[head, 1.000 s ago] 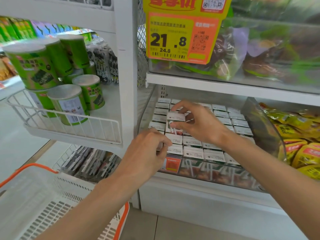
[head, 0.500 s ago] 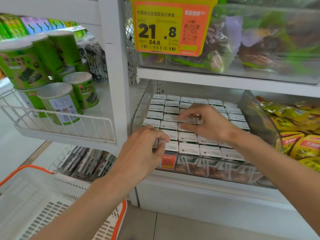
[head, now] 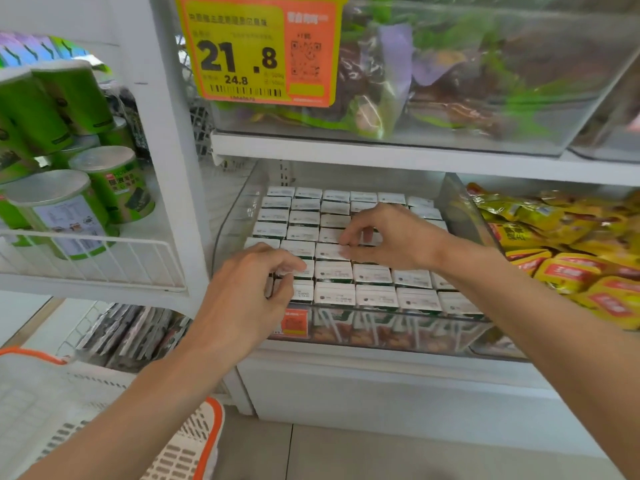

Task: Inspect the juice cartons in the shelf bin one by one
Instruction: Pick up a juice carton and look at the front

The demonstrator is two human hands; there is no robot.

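A clear shelf bin (head: 231,216) holds several rows of small juice cartons (head: 375,295), white tops up, packed tight. My right hand (head: 391,237) reaches into the middle rows, its thumb and curled fingertips pinching the top of one carton that sits level with its neighbours. Over the front-left corner of the bin, my left hand (head: 249,292) has its curled fingers and thumb pinching the top of a front-left carton (head: 304,271). The cartons under both hands are partly hidden.
Green canisters (head: 114,183) stand on a wire shelf to the left. Yellow snack packs (head: 568,268) fill the neighbouring bin on the right. A yellow-orange price tag (head: 256,50) hangs from the upper bin of bagged goods. A white and orange basket (head: 194,448) sits at lower left.
My right hand lowered the carton it had lifted back into its row and stays on the middle rows. My left hand has stayed at the front-left corner.
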